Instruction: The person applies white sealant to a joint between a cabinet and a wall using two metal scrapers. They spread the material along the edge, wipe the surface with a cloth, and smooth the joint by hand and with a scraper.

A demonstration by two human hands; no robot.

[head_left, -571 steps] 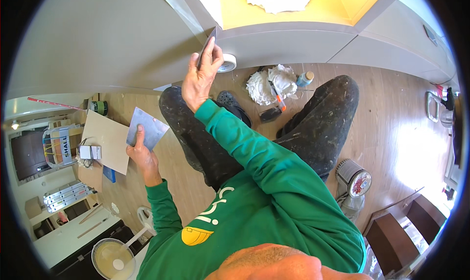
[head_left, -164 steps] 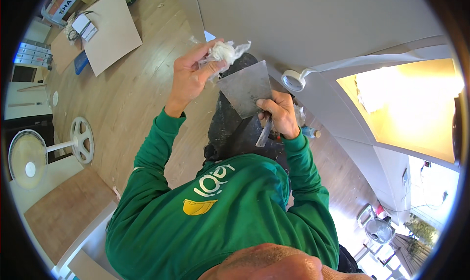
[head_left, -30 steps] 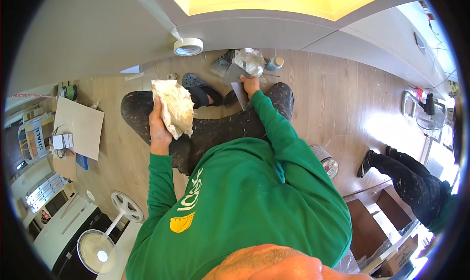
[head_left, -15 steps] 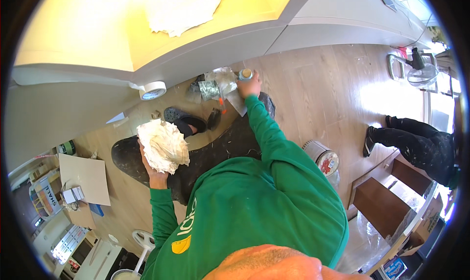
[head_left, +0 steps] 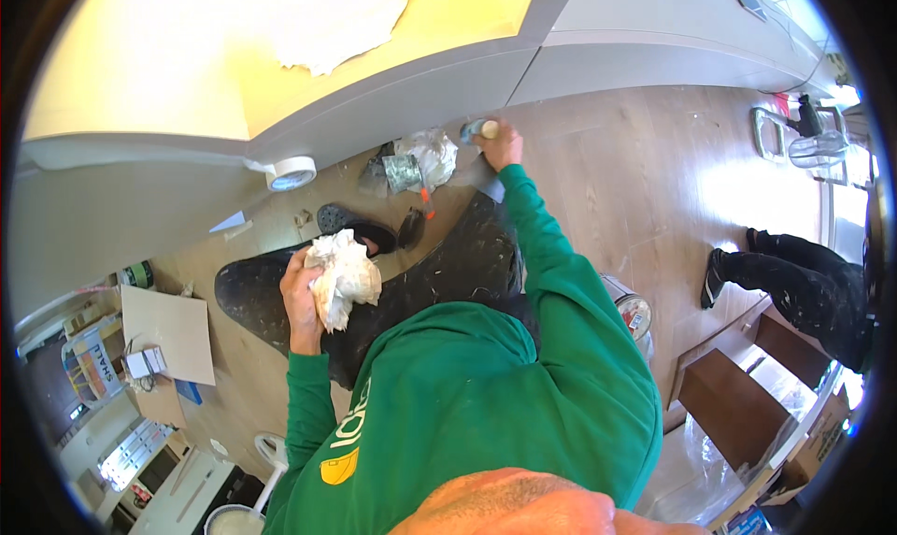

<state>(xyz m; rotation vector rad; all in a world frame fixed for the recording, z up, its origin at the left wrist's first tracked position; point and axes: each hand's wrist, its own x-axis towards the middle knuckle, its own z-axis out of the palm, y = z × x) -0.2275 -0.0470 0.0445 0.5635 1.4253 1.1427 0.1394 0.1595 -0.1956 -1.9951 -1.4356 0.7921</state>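
Observation:
My left hand (head_left: 301,301) is closed round a crumpled white wad of cloth or paper (head_left: 346,278), held above my dark trouser leg. Out ahead, over the floor beside the cabinet base, my right hand (head_left: 502,146) grips a small pale-blue bottle (head_left: 470,131) with a beige cap. The bottle is tilted, its cap end toward my fingers. Just left of it lies a clear plastic bag (head_left: 434,156), next to a silvery-grey cylindrical thing (head_left: 402,172). A slim object with an orange end (head_left: 428,204) lies below these.
The cabinet (head_left: 392,91) with a lit yellow recess runs along the front. A white tape roll (head_left: 291,173) sticks to its side. A bucket (head_left: 631,313) stands right of me; further right are another person's legs (head_left: 794,278). Cardboard (head_left: 168,334) lies at left, brown panels (head_left: 733,395) lower right.
My right hand has moved slightly right and farther away, tipping the bottle from upright to tilted. My left hand has shifted right, and the white wad looks turned and more squeezed.

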